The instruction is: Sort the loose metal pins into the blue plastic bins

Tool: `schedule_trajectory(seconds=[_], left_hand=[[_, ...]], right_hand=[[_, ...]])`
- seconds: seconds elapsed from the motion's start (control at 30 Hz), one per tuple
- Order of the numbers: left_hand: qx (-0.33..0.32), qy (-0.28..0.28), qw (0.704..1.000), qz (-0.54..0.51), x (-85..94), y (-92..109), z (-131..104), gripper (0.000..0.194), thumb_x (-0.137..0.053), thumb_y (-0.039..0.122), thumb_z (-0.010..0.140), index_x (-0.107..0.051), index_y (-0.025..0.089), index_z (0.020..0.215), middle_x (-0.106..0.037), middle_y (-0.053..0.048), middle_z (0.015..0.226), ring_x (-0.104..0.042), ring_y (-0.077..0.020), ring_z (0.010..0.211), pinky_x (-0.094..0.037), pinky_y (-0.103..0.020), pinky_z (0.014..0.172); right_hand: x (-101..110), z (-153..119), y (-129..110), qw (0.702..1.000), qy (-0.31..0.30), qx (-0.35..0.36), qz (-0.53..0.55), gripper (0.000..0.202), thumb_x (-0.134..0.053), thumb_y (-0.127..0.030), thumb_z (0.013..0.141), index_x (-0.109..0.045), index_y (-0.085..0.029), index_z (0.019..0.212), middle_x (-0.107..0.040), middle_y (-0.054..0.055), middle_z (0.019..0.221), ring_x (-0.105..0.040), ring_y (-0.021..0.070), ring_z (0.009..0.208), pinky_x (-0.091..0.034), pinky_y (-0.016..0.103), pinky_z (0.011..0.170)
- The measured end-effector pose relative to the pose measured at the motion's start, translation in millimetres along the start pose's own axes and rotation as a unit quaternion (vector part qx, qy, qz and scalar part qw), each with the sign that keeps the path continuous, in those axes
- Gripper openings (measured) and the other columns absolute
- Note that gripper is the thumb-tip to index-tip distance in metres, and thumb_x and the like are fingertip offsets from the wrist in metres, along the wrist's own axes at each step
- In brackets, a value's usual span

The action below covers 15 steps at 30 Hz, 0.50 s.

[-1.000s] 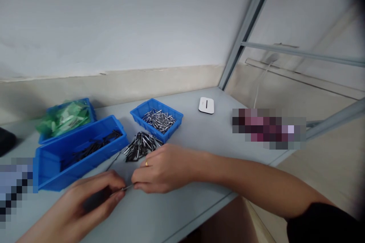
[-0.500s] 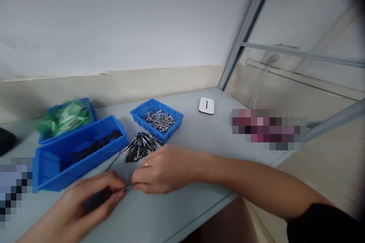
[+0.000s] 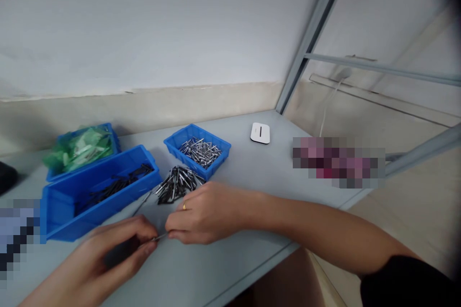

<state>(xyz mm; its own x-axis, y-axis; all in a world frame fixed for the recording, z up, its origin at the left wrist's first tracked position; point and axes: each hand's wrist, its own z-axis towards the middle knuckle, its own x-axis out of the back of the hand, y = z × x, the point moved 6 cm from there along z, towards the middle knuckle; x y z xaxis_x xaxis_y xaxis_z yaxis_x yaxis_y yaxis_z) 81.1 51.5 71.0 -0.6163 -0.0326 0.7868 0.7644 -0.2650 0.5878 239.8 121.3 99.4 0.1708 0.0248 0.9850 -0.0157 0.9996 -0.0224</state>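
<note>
A pale wall (image 3: 162, 29) rises behind a grey table (image 3: 273, 168), with a metal frame (image 3: 301, 55) at its far right corner. A long blue bin (image 3: 59, 206) lies on the left, holding dark slender pieces (image 3: 118, 187). Behind it a 2nd bin (image 3: 115, 138) holds crumpled green plastic (image 3: 82, 146), and farther right a 3rd bin (image 3: 219, 159) is heaped with short silver pins (image 3: 201, 152).

The right hand (image 3: 205, 213) comes in from the right, the left hand (image 3: 88, 259) from the lower left; they nearly meet over the table, in front of the 3 bins. Just beyond the right hand sits a loose pile (image 3: 178, 184) of dark and silver rods, close against the 3rd bin. A white device (image 3: 260, 133) lies well apart.

Smallest is the thin metal piece (image 3: 161, 236) between the hands. The left thumb and forefinger pinch it; the right fingertips close narrowly on its other end, though the knuckles hide the exact contact.

The pinch looks slight, so uneven pulling or twisting could make the piece slip or bend. If dropped, it could be lost among similar rods. A careless right knuckle could scatter the nearby pile.
</note>
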Motion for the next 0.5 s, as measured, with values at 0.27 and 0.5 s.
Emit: schedule_trajectory(seconds=[0.27, 0.5], left_hand=[[0.029, -0.021, 0.998, -0.059, -2.3, -2.3, -0.2, 0.016, -0.065, 0.042, 0.096, -0.076, 0.032, 0.090, -0.082, 0.009, 0.084, -0.079, -0.0180, 0.080, -0.059, -0.017, 0.073], [0.030, 0.004, 0.998, -0.061, -0.5, -0.6, 0.0, 0.013, -0.065, 0.041, 0.094, -0.075, 0.034, 0.088, -0.080, 0.013, 0.081, -0.078, -0.0135, 0.076, -0.056, -0.014, 0.071]], right_hand=[[-2.5, -0.5, -0.3, 1.000, -0.008, -0.001, -0.004, 0.037, -0.038, -0.035, 0.115, -0.068, -0.020, 0.100, -0.075, -0.001, 0.081, -0.071, 0.0142, 0.082, -0.040, 0.029, 0.062], [-2.9, -0.7, 0.5, 1.000, 0.008, 0.001, 0.004, 0.033, -0.041, -0.035, 0.115, -0.067, -0.021, 0.098, -0.075, -0.001, 0.081, -0.071, 0.0139, 0.084, -0.039, 0.028, 0.062]])
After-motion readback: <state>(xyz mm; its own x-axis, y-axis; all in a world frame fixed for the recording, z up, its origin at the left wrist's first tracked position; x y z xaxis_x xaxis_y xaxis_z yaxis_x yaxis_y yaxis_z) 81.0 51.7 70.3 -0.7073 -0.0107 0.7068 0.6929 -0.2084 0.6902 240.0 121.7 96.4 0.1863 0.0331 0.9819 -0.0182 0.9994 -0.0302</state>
